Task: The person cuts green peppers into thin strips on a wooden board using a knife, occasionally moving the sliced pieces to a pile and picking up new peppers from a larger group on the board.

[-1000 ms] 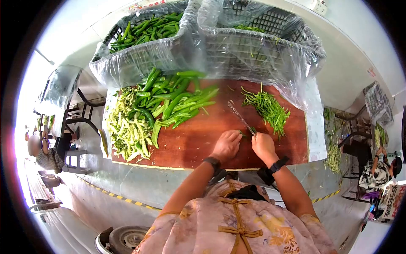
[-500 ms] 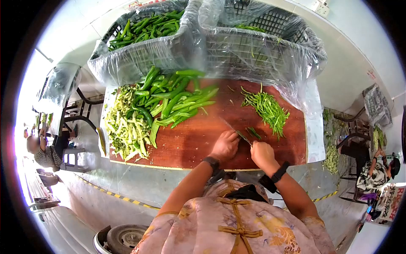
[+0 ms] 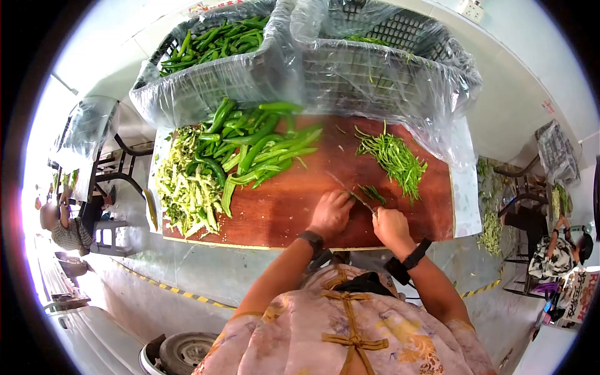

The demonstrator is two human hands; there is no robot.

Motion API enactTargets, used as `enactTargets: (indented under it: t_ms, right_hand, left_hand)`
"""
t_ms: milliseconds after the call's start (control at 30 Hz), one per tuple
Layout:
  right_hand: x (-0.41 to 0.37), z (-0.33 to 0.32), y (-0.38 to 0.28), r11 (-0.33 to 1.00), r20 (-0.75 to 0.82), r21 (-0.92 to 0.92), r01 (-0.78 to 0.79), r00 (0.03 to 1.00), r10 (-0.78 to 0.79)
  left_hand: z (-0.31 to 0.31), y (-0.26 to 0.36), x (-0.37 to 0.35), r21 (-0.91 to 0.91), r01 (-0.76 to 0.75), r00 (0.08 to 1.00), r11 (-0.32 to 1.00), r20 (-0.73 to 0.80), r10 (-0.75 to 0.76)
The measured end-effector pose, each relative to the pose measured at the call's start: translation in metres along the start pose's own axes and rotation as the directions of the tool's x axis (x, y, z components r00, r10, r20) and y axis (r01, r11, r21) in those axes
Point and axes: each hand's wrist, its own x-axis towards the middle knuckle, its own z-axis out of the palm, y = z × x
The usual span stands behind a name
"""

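My right hand [image 3: 392,227] is wrapped round the handle of a knife [image 3: 351,193], whose blade slants up and left over the red-brown cutting board [image 3: 275,209]. Just left of the blade, my left hand [image 3: 331,213] presses down with curled fingers; whatever lies under them is hidden. A few thin green pepper strips [image 3: 373,193] rest right of the blade. Farther up on the right is a heap of shredded green pepper [image 3: 400,164]. Split and whole green peppers [image 3: 256,147] are piled on the upper left of the board, beside a mound of pale seedy pepper cores [image 3: 186,187].
Behind the board stand two plastic-lined crates: the left crate [image 3: 206,84] holds whole green peppers, the right crate [image 3: 375,78] some green shreds. A stool [image 3: 110,237] and a seated person [image 3: 70,231] are at far left. Another person [image 3: 550,256] sits at far right.
Both hands and the knife have shifted very slightly, the right hand a little to the right. The pepper strips beside the blade have moved a touch. The piles look the same.
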Motion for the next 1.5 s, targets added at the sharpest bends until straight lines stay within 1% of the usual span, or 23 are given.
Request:
enactTargets:
  t_ms: [167,300,433,533,600,667,733,767,833,967,1100,1267,1300,1367,1433,1500]
  right_hand:
    - [-0.006,-0.001,0.002,0.999,0.032,-0.029,0.041,0.999,-0.040]
    - [0.003,-0.002,-0.001,0.998,0.075,-0.039,0.044,0.996,-0.041]
    - [0.027,0.008,-0.013,0.998,0.038,0.001,0.065,0.997,-0.065]
    - [0.047,0.013,-0.017,0.997,-0.002,0.004,0.076,0.997,-0.076]
    - [0.052,0.016,-0.014,1.000,-0.067,-0.005,-0.013,0.998,0.012]
    - [0.048,0.014,-0.001,1.000,-0.097,0.023,-0.014,0.995,0.016]
    - [0.033,0.003,0.002,1.000,-0.060,-0.002,0.014,0.998,-0.014]
    - [0.024,-0.002,0.000,1.000,-0.056,-0.005,0.009,0.998,-0.010]
    - [0.008,-0.011,-0.009,1.000,0.021,-0.008,0.004,1.000,-0.004]
    - [-0.003,-0.006,-0.004,0.999,0.040,0.027,0.042,0.998,-0.044]
    - [0.003,-0.003,-0.006,0.999,0.077,0.002,0.050,0.996,-0.050]
    - [0.030,0.013,-0.019,0.997,0.042,0.008,0.074,0.996,-0.074]
    - [0.036,0.014,-0.023,0.999,0.038,0.036,0.034,0.999,-0.035]
    - [0.041,0.010,-0.023,0.999,0.029,0.053,0.013,0.999,-0.014]
    - [0.038,0.010,-0.016,0.998,0.032,0.067,-0.018,0.999,0.016]
    - [0.037,0.008,-0.005,1.000,-0.050,0.026,-0.003,0.999,0.004]
  left_hand:
    - [-0.003,0.000,0.002,-0.012,-0.003,1.000,1.000,0.024,0.003]
    - [-0.001,-0.003,0.001,-0.002,-0.019,1.000,1.000,-0.005,0.019]
    - [0.000,-0.006,0.001,-0.037,-0.044,0.999,0.998,-0.028,0.043]
    - [-0.002,-0.004,0.002,-0.060,-0.035,0.999,0.998,-0.013,0.034]
    - [-0.003,-0.004,-0.001,-0.066,-0.038,0.999,0.997,-0.021,0.037]
    - [-0.003,-0.004,-0.001,-0.078,-0.042,0.999,0.996,-0.037,0.039]
    - [-0.001,-0.002,-0.001,-0.072,0.025,1.000,0.997,0.003,-0.025]
    - [0.001,-0.001,-0.002,-0.079,0.027,1.000,0.997,0.006,-0.026]
    - [0.002,-0.003,-0.003,-0.073,0.019,0.999,0.997,-0.026,-0.021]
    - [0.002,-0.004,-0.001,-0.062,-0.014,0.999,0.998,-0.031,0.012]
    - [0.001,-0.006,-0.003,-0.074,-0.007,1.000,0.997,-0.002,0.007]
    - [-0.002,-0.004,-0.002,-0.093,-0.015,1.000,0.996,-0.002,0.014]
    - [-0.001,-0.005,-0.002,-0.099,-0.012,1.000,0.995,-0.005,0.011]
    - [0.002,-0.008,-0.002,-0.099,-0.012,1.000,0.995,-0.013,0.010]
    - [0.004,-0.006,-0.005,-0.112,-0.009,0.999,0.994,-0.053,0.003]
    - [0.005,-0.007,-0.006,-0.121,-0.005,0.999,0.993,-0.044,0.000]
